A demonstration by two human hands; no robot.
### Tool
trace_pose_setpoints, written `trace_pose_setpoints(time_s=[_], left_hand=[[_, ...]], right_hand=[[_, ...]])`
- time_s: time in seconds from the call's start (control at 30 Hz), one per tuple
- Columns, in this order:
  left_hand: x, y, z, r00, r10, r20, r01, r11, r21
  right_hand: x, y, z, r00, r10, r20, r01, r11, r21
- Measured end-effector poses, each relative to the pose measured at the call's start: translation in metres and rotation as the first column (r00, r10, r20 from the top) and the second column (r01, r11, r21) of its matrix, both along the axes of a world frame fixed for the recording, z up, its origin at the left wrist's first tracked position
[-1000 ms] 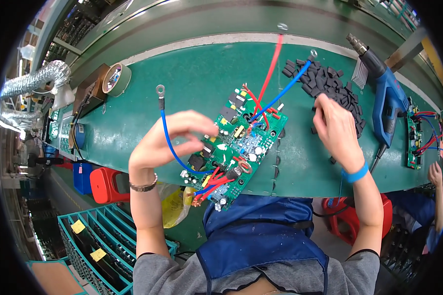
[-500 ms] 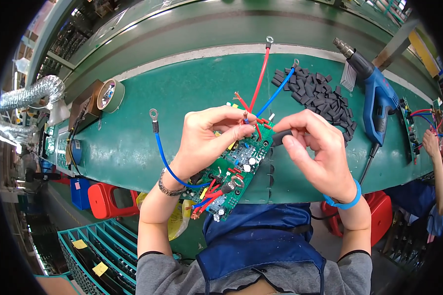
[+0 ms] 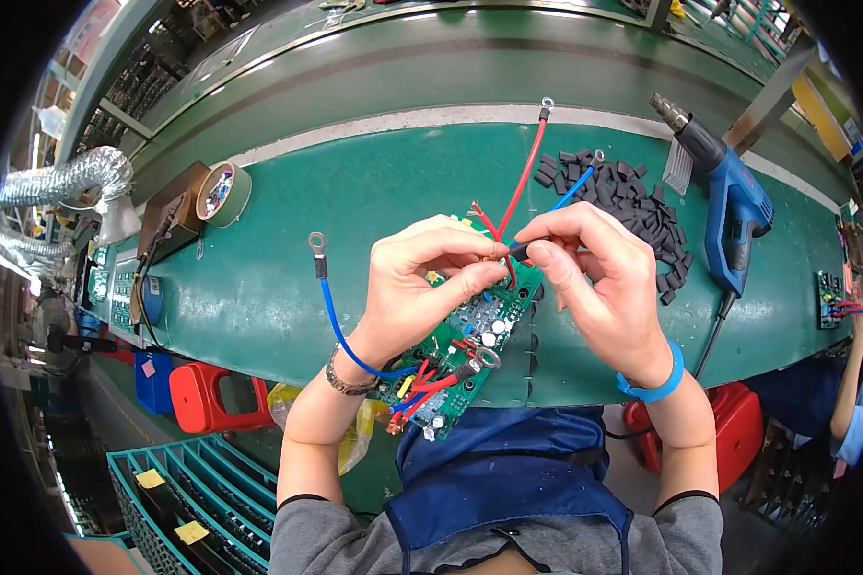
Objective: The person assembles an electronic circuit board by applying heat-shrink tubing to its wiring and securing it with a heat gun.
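Over the green circuit board [image 3: 484, 321], my two hands meet at the fingertips. My right hand [image 3: 599, 278] pinches a short black heat-shrink tube [image 3: 530, 250] between thumb and forefinger. My left hand [image 3: 427, 264] is closed in a pinch on a blue wire at the tube's left end; the fingers mostly hide it. A red wire [image 3: 523, 172] with a ring terminal rises behind the fingertips. Another blue wire [image 3: 331, 311], tipped with a ring terminal, curves up across my left wrist. Red and blue wires with bare copper ends [image 3: 396, 422] lie on the board's near part.
A pile of black tube pieces [image 3: 642, 211] lies behind my right hand. The blue heat gun [image 3: 734, 206] rests to its right, cord toward me. At the left stand a round tub [image 3: 225, 195] of small parts and a brown box [image 3: 174, 209]. A co-worker's arm [image 3: 849, 374] shows far right.
My right hand has brought the black tube left to my left hand's fingertips, where the wire's bare end showed before. The view has shifted slightly.
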State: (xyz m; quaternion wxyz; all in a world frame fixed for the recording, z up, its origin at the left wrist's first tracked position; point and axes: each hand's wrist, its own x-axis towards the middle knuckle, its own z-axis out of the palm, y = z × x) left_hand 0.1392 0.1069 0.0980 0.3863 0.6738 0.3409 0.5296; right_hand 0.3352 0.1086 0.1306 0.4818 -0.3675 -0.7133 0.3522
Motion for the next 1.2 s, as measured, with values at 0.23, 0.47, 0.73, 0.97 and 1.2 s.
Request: trace_pose_setpoints(time_s=[0.23, 0.47, 0.73, 0.97, 1.2], left_hand=[[-0.002, 0.001, 0.002, 0.992, 0.033, -0.118, -0.025, 0.997, 0.068], [0.002, -0.003, 0.005, 0.988, 0.028, -0.152, -0.023, 0.999, 0.032], [0.004, -0.004, 0.005, 0.987, 0.048, -0.152, -0.044, 0.999, 0.032], [0.006, -0.003, 0.004, 0.986, 0.037, -0.160, -0.029, 0.998, 0.051], [0.002, -0.002, 0.003, 0.988, 0.007, -0.153, 0.000, 0.999, 0.044]], right_hand=[[-0.003, 0.005, -0.002, 0.999, 0.033, 0.007, -0.033, 0.997, 0.064], [0.004, 0.003, 0.013, 0.994, 0.094, 0.060, -0.090, 0.994, -0.064], [0.004, 0.002, 0.014, 0.992, 0.123, -0.008, -0.123, 0.977, -0.173], [0.003, 0.000, 0.014, 0.993, 0.055, 0.109, -0.053, 0.998, -0.021], [-0.006, -0.014, 0.020, 0.937, -0.108, 0.333, -0.041, 0.912, 0.409]])
